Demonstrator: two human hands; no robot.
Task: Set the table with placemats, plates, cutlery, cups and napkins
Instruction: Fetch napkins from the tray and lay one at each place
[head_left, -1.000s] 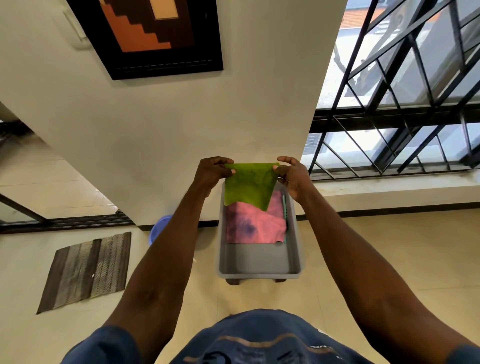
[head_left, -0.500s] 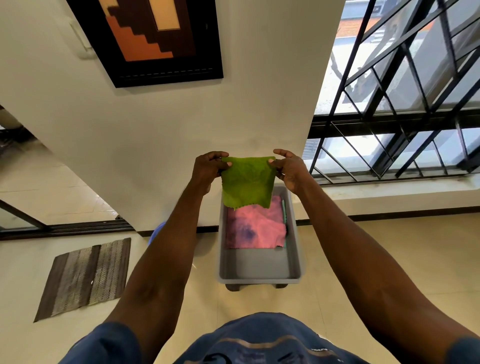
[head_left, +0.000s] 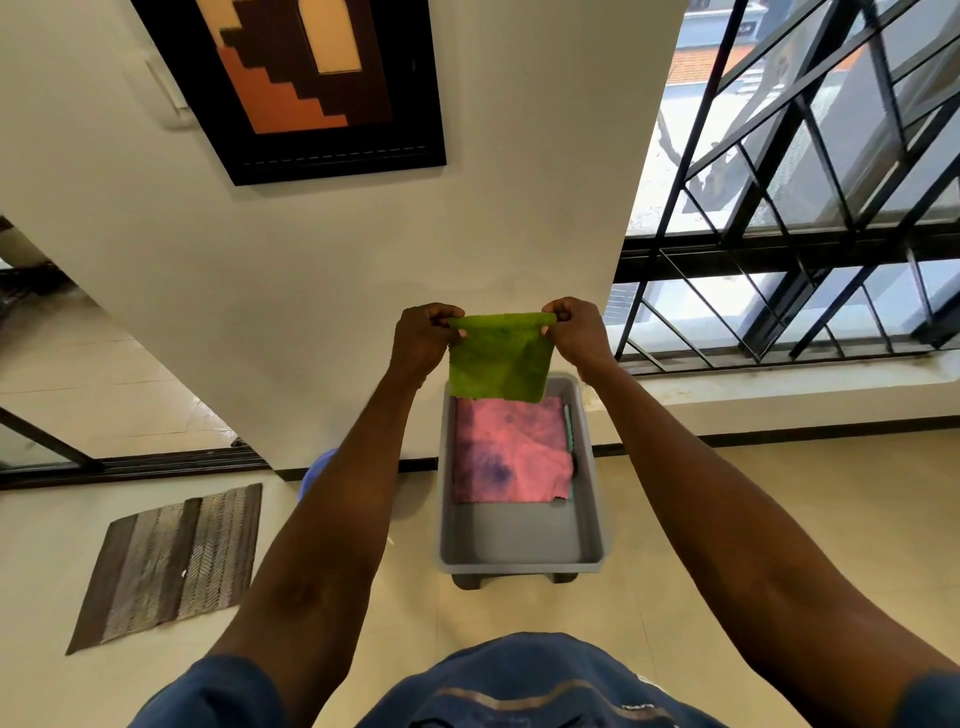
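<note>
Both hands are raised in front of the body, each pinching one top corner of a green cloth (head_left: 497, 358) between curled fingers and thumb. Left hand (head_left: 422, 340) grasps the left corner; right hand (head_left: 574, 332) grasps the right corner. The top edge is drawn taut between them and the cloth hangs flat and free below the knuckles, touching nothing.

Directly beneath the hands sits a grey tub (head_left: 519, 540) on the floor. A pink cloth (head_left: 511, 457) lies spread in its far half, with a thin teal edge showing along its right side; what that belongs to cannot be told.

Judgement on the step in hand: the green cloth appears to be a napkin lifted from the tub for the table. No table is in view. To do the step well, both corners should be kept level and under even tension so the cloth neither twists nor sags, and it should be raised clear of the tub rim before being carried off or folded. The lower edge hangs near the pink cloth and could drag it.

Writing: a small pale mark is printed on the dark blue shirt (head_left: 524, 686) below the right forearm; it is too small to read. No brand or label is legible on the tub or either cloth.
</note>
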